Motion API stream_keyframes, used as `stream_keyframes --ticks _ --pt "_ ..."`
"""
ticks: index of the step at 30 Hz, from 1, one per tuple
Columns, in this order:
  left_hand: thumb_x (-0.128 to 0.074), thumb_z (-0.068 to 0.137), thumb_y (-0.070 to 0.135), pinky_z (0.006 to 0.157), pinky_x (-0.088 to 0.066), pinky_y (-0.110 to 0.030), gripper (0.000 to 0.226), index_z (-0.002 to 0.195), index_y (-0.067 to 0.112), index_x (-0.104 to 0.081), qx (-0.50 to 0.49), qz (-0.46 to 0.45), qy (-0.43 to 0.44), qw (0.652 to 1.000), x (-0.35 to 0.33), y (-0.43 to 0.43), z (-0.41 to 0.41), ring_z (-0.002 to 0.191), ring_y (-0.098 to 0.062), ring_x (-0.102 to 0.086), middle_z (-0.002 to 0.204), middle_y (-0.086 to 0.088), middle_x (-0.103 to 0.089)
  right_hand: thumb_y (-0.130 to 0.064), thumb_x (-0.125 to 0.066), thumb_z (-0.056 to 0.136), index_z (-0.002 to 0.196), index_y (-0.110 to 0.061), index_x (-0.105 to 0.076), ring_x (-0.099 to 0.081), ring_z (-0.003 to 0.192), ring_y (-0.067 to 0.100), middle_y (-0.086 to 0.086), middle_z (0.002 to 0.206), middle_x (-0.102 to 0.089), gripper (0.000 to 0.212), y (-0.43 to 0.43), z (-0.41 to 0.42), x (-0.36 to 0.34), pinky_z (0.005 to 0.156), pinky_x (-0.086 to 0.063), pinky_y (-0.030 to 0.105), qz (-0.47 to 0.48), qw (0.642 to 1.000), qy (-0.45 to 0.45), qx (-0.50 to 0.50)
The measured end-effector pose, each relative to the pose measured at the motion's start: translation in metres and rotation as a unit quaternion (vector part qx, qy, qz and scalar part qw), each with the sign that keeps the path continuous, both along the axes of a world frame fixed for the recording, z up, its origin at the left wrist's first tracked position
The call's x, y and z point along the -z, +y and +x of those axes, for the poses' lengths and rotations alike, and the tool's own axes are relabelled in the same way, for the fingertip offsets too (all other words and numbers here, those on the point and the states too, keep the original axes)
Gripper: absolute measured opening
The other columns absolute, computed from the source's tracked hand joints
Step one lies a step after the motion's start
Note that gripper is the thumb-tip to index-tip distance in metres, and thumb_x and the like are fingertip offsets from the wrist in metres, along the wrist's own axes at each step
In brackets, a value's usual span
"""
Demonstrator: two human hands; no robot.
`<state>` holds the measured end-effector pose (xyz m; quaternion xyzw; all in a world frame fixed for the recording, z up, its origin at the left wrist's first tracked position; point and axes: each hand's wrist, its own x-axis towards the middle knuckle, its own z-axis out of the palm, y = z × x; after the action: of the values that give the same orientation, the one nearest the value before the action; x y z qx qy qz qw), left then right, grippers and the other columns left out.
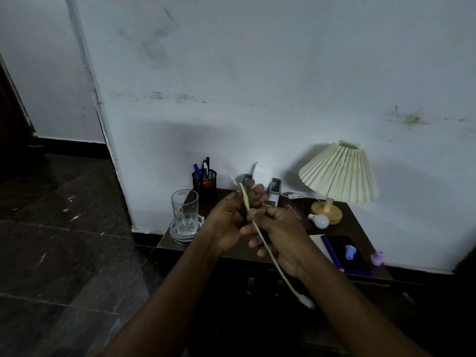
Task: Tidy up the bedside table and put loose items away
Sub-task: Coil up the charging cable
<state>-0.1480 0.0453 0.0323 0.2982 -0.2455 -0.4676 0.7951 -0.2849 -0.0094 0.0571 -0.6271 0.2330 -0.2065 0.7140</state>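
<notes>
Running from upper left down to lower right, a cream cable (268, 249) is held above the bedside table (358, 228); its upper end is gripped in the curled left hand (229, 220); its mid-length is pinched by the right hand (280, 235); the plug end is left hanging free below the right hand.

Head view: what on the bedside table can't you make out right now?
1. Head view: white containers at the wall, partly hidden by the left hand and right hand; labels unreadable.
2. Cable, held in both hands: its lower end is blurred, connector type unclear.
3. Book lettering: too small and dim to read.
4. Front of the bedside table: dark and crossed by the forearms; drawers unclear.
</notes>
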Motion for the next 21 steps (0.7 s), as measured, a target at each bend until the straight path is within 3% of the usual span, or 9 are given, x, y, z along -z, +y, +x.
stream_keyframes --ticks 2,6,9,11,12,15,17,20,21 --pt "-0.052 0.1 0.018 0.105 -0.053 -0.045 0.04 0.137 0.005 -0.06 0.031 -0.063 0.071 0.995 -0.001 0.002 0.008 0.114 -0.026 -0.07 0.135 -0.012 -0.067 -0.025 -0.06 0.103 0.104 -0.005 -0.07 -0.052 0.047 0.012 0.009 0.08 -0.074 0.023 -0.005 -0.001 0.007 0.041 -0.038 0.019 -0.028 0.997 0.038 -0.063" --pt "-0.069 0.092 0.013 0.11 -0.047 -0.05 0.038 0.128 0.002 -0.068 0.088 -0.109 0.113 0.984 0.001 0.007 0.015 0.113 -0.029 -0.071 0.127 -0.013 -0.071 -0.023 -0.06 0.102 0.103 -0.014 -0.078 -0.047 0.052 0.011 0.002 0.076 -0.065 0.019 -0.029 -0.007 0.015 0.046 -0.032 0.021 -0.02 0.989 0.035 -0.146" --pt "-0.083 0.082 0.011 0.11 -0.047 -0.049 0.048 0.126 -0.001 -0.068 0.112 -0.13 0.14 0.975 0.002 0.012 0.017 0.096 -0.025 -0.076 0.113 -0.013 -0.076 -0.022 -0.063 0.101 0.104 -0.01 -0.076 -0.05 0.055 0.014 0.007 0.079 -0.066 0.019 -0.047 -0.013 0.019 0.048 -0.037 0.023 -0.044 0.979 0.065 -0.185" --pt "-0.079 0.086 0.01 0.104 -0.053 -0.043 0.044 0.126 -0.002 -0.067 0.133 -0.129 0.152 0.971 0.005 0.011 0.02 0.074 -0.016 -0.073 0.093 -0.005 -0.077 -0.026 -0.062 0.102 0.098 -0.009 -0.075 -0.052 0.056 0.013 0.007 0.077 -0.066 0.021 -0.056 -0.017 0.023 0.052 -0.04 0.025 -0.136 0.969 0.117 -0.169" --pt "-0.073 0.091 0.01 0.094 -0.058 -0.039 0.037 0.125 -0.002 -0.066 0.145 -0.124 0.148 0.97 0.005 0.01 0.022 0.063 -0.012 -0.065 0.081 0.001 -0.07 -0.029 -0.063 0.101 0.092 -0.013 -0.074 -0.053 0.057 0.012 0.003 0.075 -0.066 0.022 -0.061 -0.018 0.025 0.055 -0.041 0.026 -0.204 0.958 0.141 -0.142" --pt "-0.047 0.106 0.03 0.065 -0.045 -0.028 0.027 0.114 0.005 -0.054 0.176 -0.088 0.117 0.973 0.0 0.008 0.021 0.049 -0.009 -0.038 0.064 0.007 -0.04 -0.036 -0.064 0.099 0.082 -0.025 -0.07 -0.062 0.071 0.006 -0.009 0.077 -0.068 0.021 -0.078 -0.02 0.023 0.069 -0.048 0.033 -0.402 0.901 0.156 -0.045" --pt "-0.039 0.107 0.041 0.055 -0.034 -0.025 0.034 0.096 0.012 -0.052 0.191 -0.062 0.099 0.975 -0.003 0.009 0.019 0.047 -0.007 -0.026 0.06 0.01 -0.03 -0.039 -0.06 0.097 0.091 -0.023 -0.072 -0.064 0.091 0.017 -0.006 0.093 -0.068 0.02 -0.088 -0.02 0.024 0.079 -0.05 0.041 -0.506 0.848 0.156 0.006" --pt "-0.04 0.108 0.039 0.045 -0.029 -0.025 0.039 0.075 0.019 -0.046 0.198 -0.043 0.101 0.974 -0.003 0.007 0.018 0.042 -0.007 -0.021 0.053 0.01 -0.024 -0.033 -0.069 0.089 0.099 -0.031 -0.075 -0.049 0.104 0.031 0.0 0.107 -0.058 0.012 -0.089 -0.018 0.027 0.084 -0.037 0.043 -0.7 0.673 0.198 0.133" --pt "-0.039 0.108 0.037 0.044 -0.029 -0.025 0.041 0.071 0.02 -0.043 0.202 -0.037 0.101 0.974 -0.001 0.006 0.018 0.041 -0.007 -0.021 0.051 0.01 -0.023 -0.029 -0.072 0.086 0.097 -0.033 -0.075 -0.049 0.1 0.03 0.0 0.102 -0.059 0.012 -0.084 -0.017 0.024 0.081 -0.032 0.041 -0.726 0.64 0.192 0.161"
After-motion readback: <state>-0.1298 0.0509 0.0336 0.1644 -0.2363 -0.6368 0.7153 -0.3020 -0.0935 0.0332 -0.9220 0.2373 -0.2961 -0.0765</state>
